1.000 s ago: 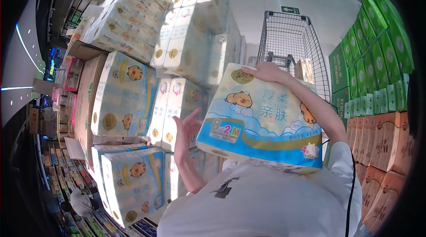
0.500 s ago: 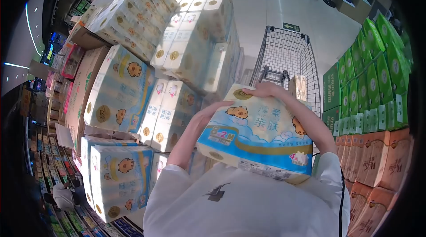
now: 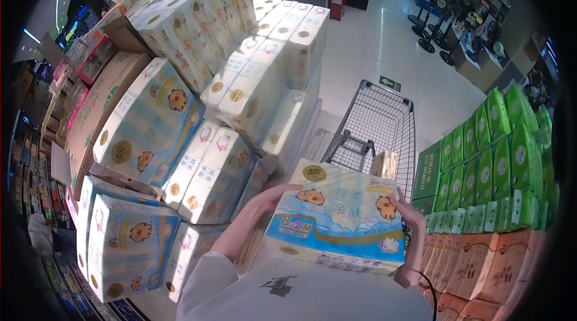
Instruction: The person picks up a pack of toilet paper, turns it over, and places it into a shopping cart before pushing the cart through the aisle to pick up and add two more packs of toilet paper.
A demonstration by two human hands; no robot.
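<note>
A large white-and-blue tissue pack with cartoon animals and clouds is held in front of my chest, printed face up. My left hand grips its left side, the fingers partly hidden behind the pack. On the opposite edge, my right hand wraps around with fingertips on the printed face. Beyond the pack stands a wire shopping cart with a small boxy package in it.
Tall stacks of similar tissue packs rise on the left, beside an open cardboard box. Green packs and orange-brown packs line the right. Standing fans and a red bin are farther off.
My right hand has shifted from the pack's far top edge to its right side. The pack sits lower in view, and the view has tilted toward the aisle.
</note>
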